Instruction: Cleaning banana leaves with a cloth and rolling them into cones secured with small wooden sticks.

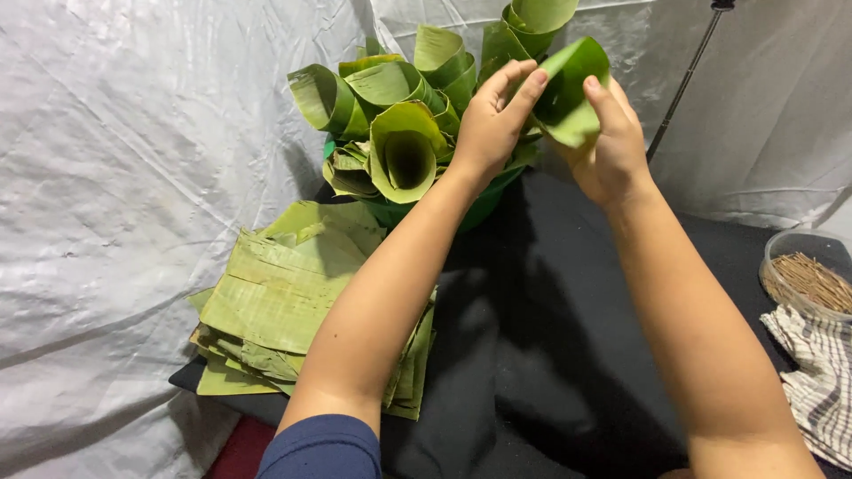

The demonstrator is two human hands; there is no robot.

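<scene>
Head view: a green leaf piece point(568, 93), curled into a cone, is pinched between the left hand point(491, 124) and right hand point(611, 146), both closed on it above the green tub point(484, 206) of rolled leaf cones point(404, 151). Flat leaves point(275, 302) lie stacked on the table point(541, 355), with a bowl of sticks point(809, 279) far right.

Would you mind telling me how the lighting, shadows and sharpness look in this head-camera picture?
Head view: bright, even light with mild sheen on the white plastic sheet; the rolled leaf held by the left hand and right hand is sharp; a soft shadow falls on the black cloth; the stack of flat leaves is clear.
</scene>
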